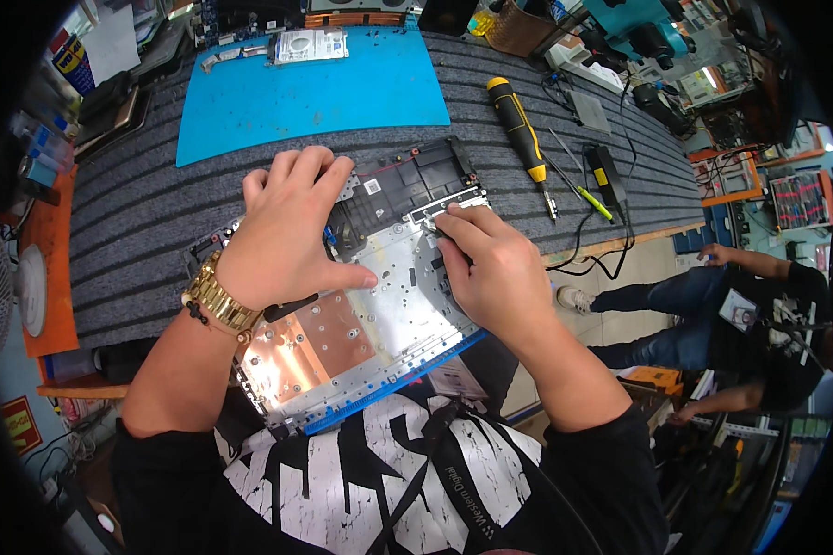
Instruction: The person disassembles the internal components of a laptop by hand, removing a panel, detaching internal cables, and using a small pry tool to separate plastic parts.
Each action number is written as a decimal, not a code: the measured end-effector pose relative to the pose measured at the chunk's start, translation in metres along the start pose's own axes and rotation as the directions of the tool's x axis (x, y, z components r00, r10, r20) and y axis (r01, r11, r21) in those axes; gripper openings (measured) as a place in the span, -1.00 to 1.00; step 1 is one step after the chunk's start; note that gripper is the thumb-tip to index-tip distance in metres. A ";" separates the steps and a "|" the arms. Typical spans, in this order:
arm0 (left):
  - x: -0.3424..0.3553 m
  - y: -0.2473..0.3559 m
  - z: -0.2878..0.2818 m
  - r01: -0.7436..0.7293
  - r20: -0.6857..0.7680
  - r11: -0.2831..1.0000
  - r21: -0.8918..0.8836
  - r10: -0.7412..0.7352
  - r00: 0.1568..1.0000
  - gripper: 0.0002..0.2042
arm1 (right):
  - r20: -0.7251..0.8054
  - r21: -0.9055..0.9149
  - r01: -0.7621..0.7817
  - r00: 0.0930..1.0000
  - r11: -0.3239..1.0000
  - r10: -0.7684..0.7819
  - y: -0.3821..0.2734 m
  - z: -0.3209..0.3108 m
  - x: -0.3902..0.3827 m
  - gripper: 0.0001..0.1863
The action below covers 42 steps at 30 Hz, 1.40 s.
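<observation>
A partly stripped laptop chassis (pixel 407 305) lies tilted across the table's near edge and my lap, with a silver and copper plate, a black plastic section and a blue strip along its near edge. My left hand (pixel 287 222) rests over its far left part, fingers spread and thumb stretched onto the metal plate. At the chassis's right side, my right hand (pixel 495 264) has its fingers curled together against the surface. A small metallic bit shows by those fingertips; what they pinch is too hidden to name.
A blue mat (pixel 315 92) beyond the chassis carries a hard drive (pixel 311 45). On the striped grey table cover lie a yellow-black screwdriver (pixel 518 129), a green-tipped pen-like tool (pixel 594 203) and a black adapter (pixel 605 176) with cable. Another person (pixel 713 314) stands at right.
</observation>
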<state>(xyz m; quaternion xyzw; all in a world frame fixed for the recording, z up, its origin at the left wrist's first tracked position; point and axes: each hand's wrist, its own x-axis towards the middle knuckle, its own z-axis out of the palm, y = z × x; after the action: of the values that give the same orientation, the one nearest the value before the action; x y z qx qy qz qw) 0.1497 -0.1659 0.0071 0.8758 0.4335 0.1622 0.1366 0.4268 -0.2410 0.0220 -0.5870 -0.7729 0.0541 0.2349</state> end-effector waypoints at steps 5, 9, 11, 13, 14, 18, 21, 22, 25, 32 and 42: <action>-0.002 -0.002 0.003 -0.016 -0.033 1.000 0.017 0.017 0.999 0.22 | 0.090 0.072 -0.088 0.993 0.994 0.082 -0.003 -0.009 0.006 -0.78; -0.002 -0.004 0.004 -0.008 -0.006 1.000 -0.008 0.008 1.000 0.26 | 0.184 0.159 -0.183 0.971 0.970 0.153 0.004 -0.015 0.016 -0.76; -0.002 -0.006 0.003 0.004 0.014 1.000 -0.023 -0.003 1.000 0.28 | 0.175 0.162 -0.160 0.976 0.974 0.132 0.005 -0.014 0.020 -0.77; -0.002 -0.006 0.003 0.002 0.013 1.000 -0.022 -0.002 1.000 0.28 | 0.191 0.162 -0.159 0.973 0.974 0.128 0.007 -0.016 0.023 -0.77; -0.002 -0.006 0.004 0.004 0.006 1.000 -0.017 -0.004 1.000 0.29 | 0.202 0.153 -0.177 0.969 0.972 0.145 0.007 -0.017 0.023 -0.77; -0.001 -0.005 0.004 0.006 0.001 1.000 -0.008 -0.006 1.000 0.29 | 0.209 0.050 -0.067 0.976 0.997 0.055 0.004 -0.023 0.019 -0.75; -0.001 -0.003 0.003 0.020 0.010 1.000 -0.005 -0.020 1.000 0.30 | 0.229 -0.044 0.007 0.973 0.999 0.003 0.003 -0.023 0.019 -0.70; -0.001 -0.003 0.003 0.025 0.013 1.000 -0.004 -0.025 1.000 0.30 | 0.238 -0.065 0.025 0.971 0.998 -0.009 0.003 -0.023 0.019 -0.69; 0.000 -0.003 0.002 0.025 0.018 1.000 -0.001 -0.025 1.000 0.31 | 0.265 -0.116 0.064 0.964 0.991 -0.031 0.002 -0.021 0.021 -0.66; 0.000 -0.002 0.002 0.027 0.017 1.000 0.002 -0.027 1.000 0.30 | 0.342 -0.032 -0.133 0.930 0.991 0.136 0.001 -0.019 0.028 -0.61; 0.000 -0.004 0.004 0.037 0.015 0.999 -0.009 -0.037 0.999 0.26 | 0.475 0.393 -0.354 0.869 0.849 0.142 0.014 -0.048 0.023 -0.59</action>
<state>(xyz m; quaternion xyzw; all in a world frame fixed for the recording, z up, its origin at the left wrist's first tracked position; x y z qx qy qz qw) 0.1480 -0.1639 0.0021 0.8682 0.4478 0.1551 0.1468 0.4552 -0.2245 0.0659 -0.5834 -0.6842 0.3968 0.1845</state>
